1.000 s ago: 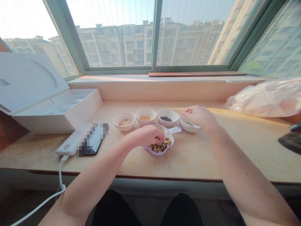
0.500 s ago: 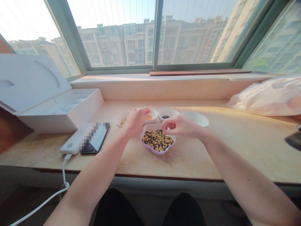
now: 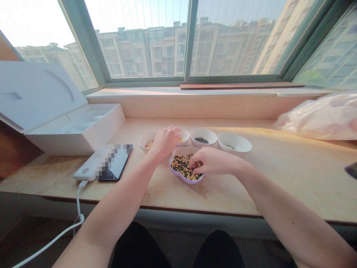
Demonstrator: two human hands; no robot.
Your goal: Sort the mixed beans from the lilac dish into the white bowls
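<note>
A purple flower-shaped bowl (image 3: 186, 180) holds mixed yellow and dark green or black beans (image 3: 182, 164). My right hand (image 3: 213, 160) reaches over its right side, thumb and index finger slightly apart with the tips at the beans. My left hand (image 3: 167, 140) is curled over a white bowl (image 3: 185, 135) with yellow beans in it; its fingers are bent together and the tips are hidden. To the left stands a white bowl (image 3: 144, 142) with pale and reddish bits. Behind my right hand are a white bowl of black beans (image 3: 201, 140) and a white bowl (image 3: 242, 146) with a few greenish bits.
An open white box (image 3: 103, 128) stands at the left. Before it lie a white power bank (image 3: 86, 170) with a white cable (image 3: 77, 203) and a dark phone (image 3: 118, 167). A plastic bag (image 3: 320, 115) sits at the right, below the window.
My right hand has lowered from the purple bowl's back rim to the beans inside. My left hand stays over the same white bowl, its fingers turned further down. The view has shifted slightly.
</note>
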